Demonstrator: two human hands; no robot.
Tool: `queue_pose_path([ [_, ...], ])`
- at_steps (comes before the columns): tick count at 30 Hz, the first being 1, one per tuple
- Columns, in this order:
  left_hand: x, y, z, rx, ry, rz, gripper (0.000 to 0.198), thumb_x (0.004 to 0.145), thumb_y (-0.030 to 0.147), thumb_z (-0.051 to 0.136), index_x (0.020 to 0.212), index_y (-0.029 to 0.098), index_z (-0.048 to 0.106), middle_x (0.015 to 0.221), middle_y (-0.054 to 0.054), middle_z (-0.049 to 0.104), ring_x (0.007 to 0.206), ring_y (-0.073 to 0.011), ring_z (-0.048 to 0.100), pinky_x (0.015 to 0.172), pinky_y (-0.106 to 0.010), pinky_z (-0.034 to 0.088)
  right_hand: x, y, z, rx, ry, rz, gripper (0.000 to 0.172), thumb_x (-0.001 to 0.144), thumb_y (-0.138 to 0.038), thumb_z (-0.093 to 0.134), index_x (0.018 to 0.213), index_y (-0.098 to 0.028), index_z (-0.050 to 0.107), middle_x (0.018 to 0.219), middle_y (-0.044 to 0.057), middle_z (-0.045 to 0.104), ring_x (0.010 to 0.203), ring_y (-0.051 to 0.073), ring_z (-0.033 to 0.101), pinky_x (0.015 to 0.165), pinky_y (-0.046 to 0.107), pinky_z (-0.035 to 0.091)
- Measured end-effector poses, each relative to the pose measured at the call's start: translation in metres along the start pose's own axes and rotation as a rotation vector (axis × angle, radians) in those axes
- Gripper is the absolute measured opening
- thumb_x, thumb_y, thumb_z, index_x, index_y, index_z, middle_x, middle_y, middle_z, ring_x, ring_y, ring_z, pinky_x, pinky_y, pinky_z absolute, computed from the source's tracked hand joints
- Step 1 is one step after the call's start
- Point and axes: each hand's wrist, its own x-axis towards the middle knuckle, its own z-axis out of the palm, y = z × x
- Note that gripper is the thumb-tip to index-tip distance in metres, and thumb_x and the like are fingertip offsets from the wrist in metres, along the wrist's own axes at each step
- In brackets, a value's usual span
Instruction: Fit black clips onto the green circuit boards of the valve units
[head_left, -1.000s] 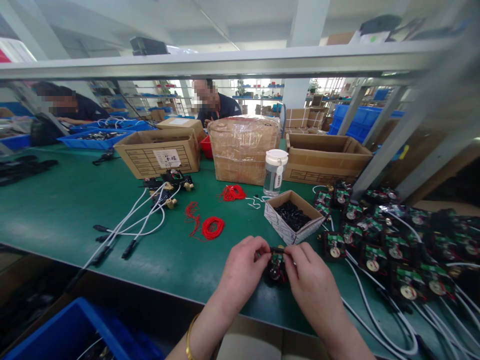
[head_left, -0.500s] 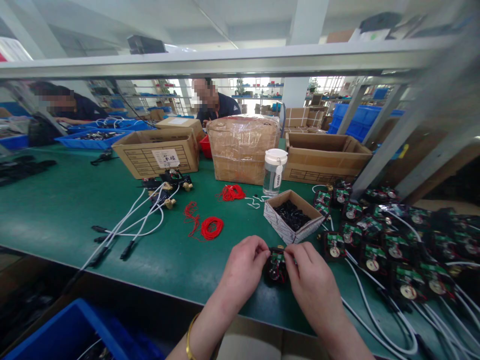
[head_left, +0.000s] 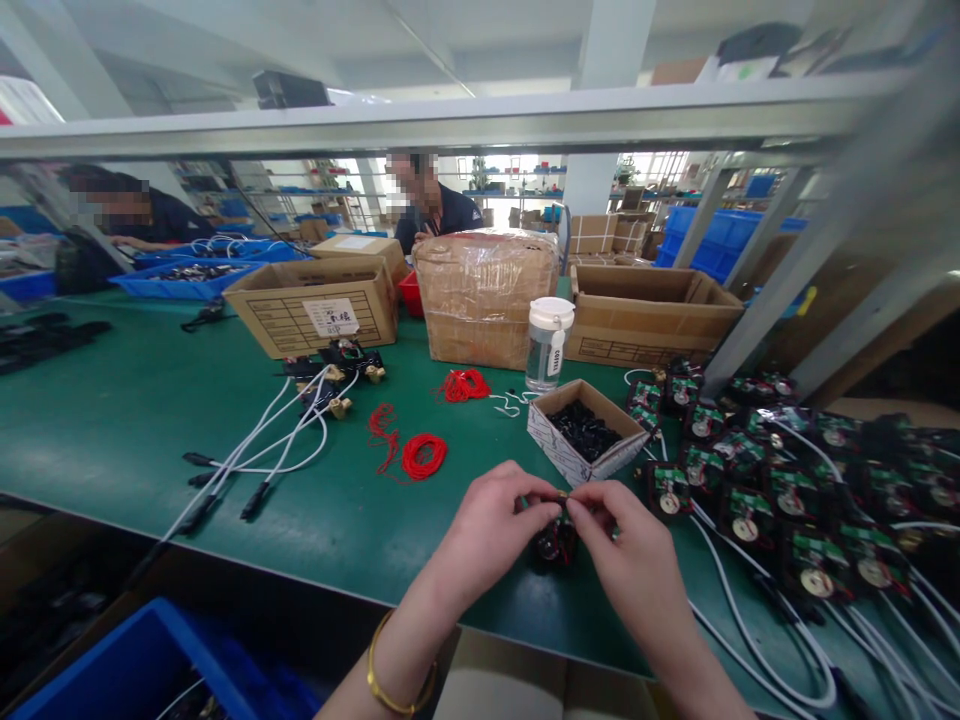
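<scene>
A small black housing with a circuit board and wires [head_left: 551,545] lies on the green bench in front of me, largely covered by my fingers. My left hand [head_left: 502,515] comes over its upper left side, thumb and index finger pinched together near the brass fitting [head_left: 562,495] at its top. From the other side my right hand [head_left: 626,535] pinches at the same spot, its fingertips almost touching the left ones. Whatever small part sits between the fingertips is hidden. Just beyond my hands stands an open carton of small black parts [head_left: 585,430].
Many similar housings with white cables [head_left: 795,490] crowd the right side. Red wire coils [head_left: 424,456] and several cabled units with brass fittings [head_left: 330,385] lie left. Behind are a lidded cup [head_left: 550,345] and cardboard boxes [head_left: 487,300]. Two people sit across the bench.
My hands have moved from the two sides of the housing to its top, and the fingertips have come together over the brass fitting. The housing stays in about the same place.
</scene>
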Motion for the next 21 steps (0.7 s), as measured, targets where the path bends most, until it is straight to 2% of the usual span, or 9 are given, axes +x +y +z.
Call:
queue_pose_path([
  [3, 0.006, 0.004, 0.002, 0.049, -0.046, -0.016, 0.016, 0.081, 0.020, 0.073, 0.091, 0.025, 0.083, 0.083, 0.000, 0.067, 0.085, -0.0186, 0.064, 0.077, -0.029, 0.045, 0.001, 0.004, -0.001, 0.038, -0.023, 0.035, 0.014, 0.101, -0.031, 0.059, 0.095, -0.023, 0.068, 0.086, 0.000, 0.063, 0.072, 0.018, 0.059, 0.064, 0.026, 0.046],
  [10, 0.010, 0.002, 0.005, 0.117, 0.022, -0.034, 0.015, 0.076, 0.008, 0.069, 0.077, 0.021, 0.076, 0.085, -0.001, 0.065, 0.092, -0.0198, 0.062, 0.082, -0.031, 0.045, -0.004, 0.006, 0.003, -0.014, 0.025, 0.012, 0.015, 0.101, -0.028, 0.055, 0.094, -0.022, 0.067, 0.087, 0.001, 0.061, 0.072, 0.018, 0.057, 0.065, 0.028, 0.043],
  [17, 0.010, -0.007, 0.008, 0.268, 0.038, 0.076, 0.010, 0.089, 0.014, 0.070, 0.086, 0.022, 0.075, 0.098, -0.003, 0.067, 0.103, -0.0232, 0.060, 0.092, -0.038, 0.044, -0.009, 0.003, 0.009, -0.132, 0.042, -0.074, 0.016, 0.105, -0.024, 0.048, 0.097, -0.022, 0.062, 0.092, 0.001, 0.057, 0.081, 0.020, 0.057, 0.072, 0.030, 0.041],
  [21, 0.012, -0.008, 0.008, 0.353, 0.031, 0.135, 0.009, 0.090, 0.015, 0.072, 0.089, 0.023, 0.075, 0.100, -0.003, 0.068, 0.104, -0.0240, 0.059, 0.092, -0.039, 0.043, -0.010, 0.003, 0.010, -0.209, 0.061, -0.092, 0.018, 0.107, -0.024, 0.044, 0.098, -0.022, 0.059, 0.093, 0.002, 0.056, 0.083, 0.021, 0.057, 0.076, 0.032, 0.040],
])
